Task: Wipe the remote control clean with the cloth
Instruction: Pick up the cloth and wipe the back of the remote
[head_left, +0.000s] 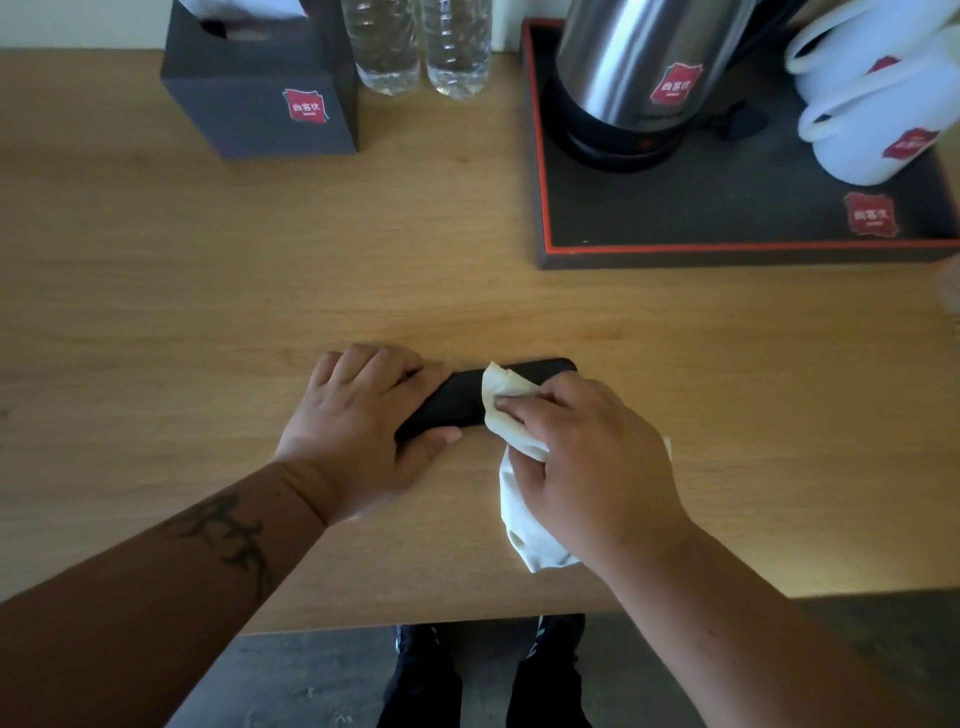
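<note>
Black and slim, the remote control (457, 402) lies flat on the wooden bench (182, 291), near its front edge and lengthwise across the view, with its far end tilted slightly away to the right. The left hand (363, 431) holds the remote's left end, fingers curled over the far side and the thumb pressed along the near side. A cream cloth (511, 415) is draped over the middle of the remote; the right hand (587, 457) grips the cloth, fingertips pressing a fold of it down onto the remote's top while the rest is bunched in the palm, and a loose tail hangs out below the wrist onto the bench. The right end of the remote shows bare beyond the cloth.

Further back on the bench, to the left, stands a dark grey tissue box (260, 98) with a red label and a white tissue at its opening. Just beside it on the right stand two clear water bottles (415, 47), close together. To the right rests a black tray (727, 249) with a red inner rim; on it sit a steel kettle (639, 67) on a black base and white mugs (878, 93) lying on their sides, stacked at the tray's right end. Below the bench edge, dark shoes (426, 670) stand on a grey floor (291, 680).
</note>
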